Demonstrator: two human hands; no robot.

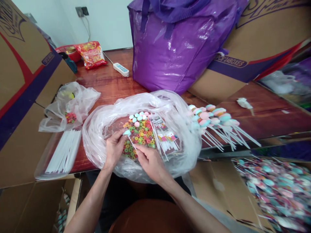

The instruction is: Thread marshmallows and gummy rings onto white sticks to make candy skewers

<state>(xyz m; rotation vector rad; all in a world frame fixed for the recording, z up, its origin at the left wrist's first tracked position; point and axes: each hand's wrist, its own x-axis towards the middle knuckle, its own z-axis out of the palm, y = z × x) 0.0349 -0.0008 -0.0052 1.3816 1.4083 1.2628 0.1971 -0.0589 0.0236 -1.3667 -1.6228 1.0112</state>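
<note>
My left hand [114,147] pinches a pale blue oval candy [126,132] between thumb and fingertips. A thin white stick [132,141] runs from that candy down to my right hand [152,163], whose fingers are closed on its lower end. Both hands are over a clear plastic bag [96,127] with a rolled-down rim. Inside lie colourful ring-shaped candies [143,136], several pastel oval candies [137,124] and, at the right, white sticks [160,144] beside printed packets [159,124].
White sticks [64,152] lie at the left, near a crumpled plastic bag [84,97]. Finished-looking candy skewers [218,119] are piled at the right. A purple bag [167,58] stands behind, between cardboard boxes. Below right, an open box [213,184] holds many more skewers.
</note>
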